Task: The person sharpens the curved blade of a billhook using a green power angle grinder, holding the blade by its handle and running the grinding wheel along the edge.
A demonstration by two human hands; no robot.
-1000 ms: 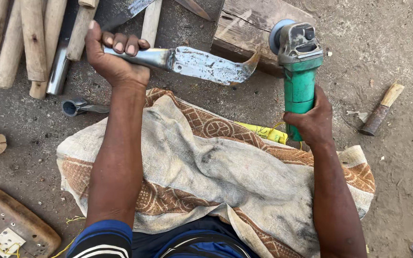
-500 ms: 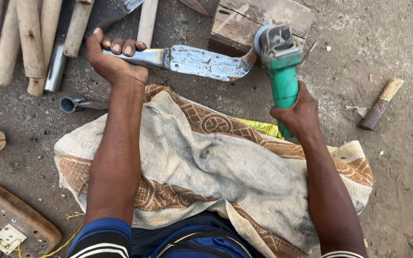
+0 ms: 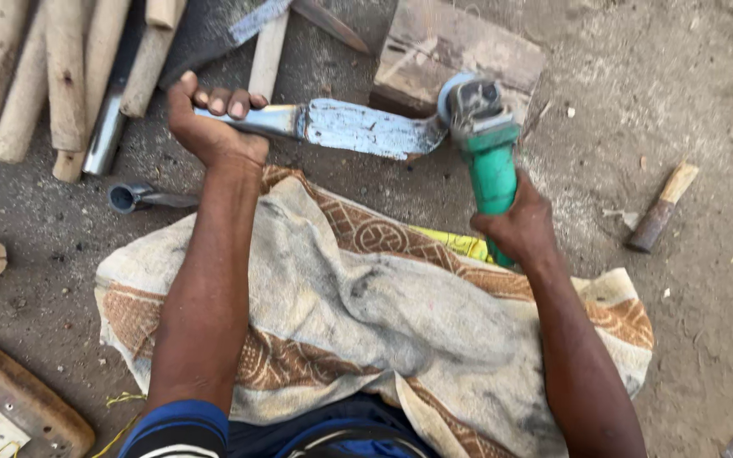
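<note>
Head view: left hand (image 3: 214, 127) fingers around metal blade (image 3: 358, 129), right hand (image 3: 515, 225) fingers around green grinder (image 3: 489, 148).

One metal blade (image 3: 366, 127), one green grinder (image 3: 489, 148), one cloth (image 3: 366, 314), one wooden block (image 3: 460, 47).

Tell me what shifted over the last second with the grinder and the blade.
The right hand swung the green angle grinder leftward until its head met the tip of the metal blade. The left hand kept gripping the blade's handle end. Both grips held; the patterned cloth and wooden block stayed put.
</note>
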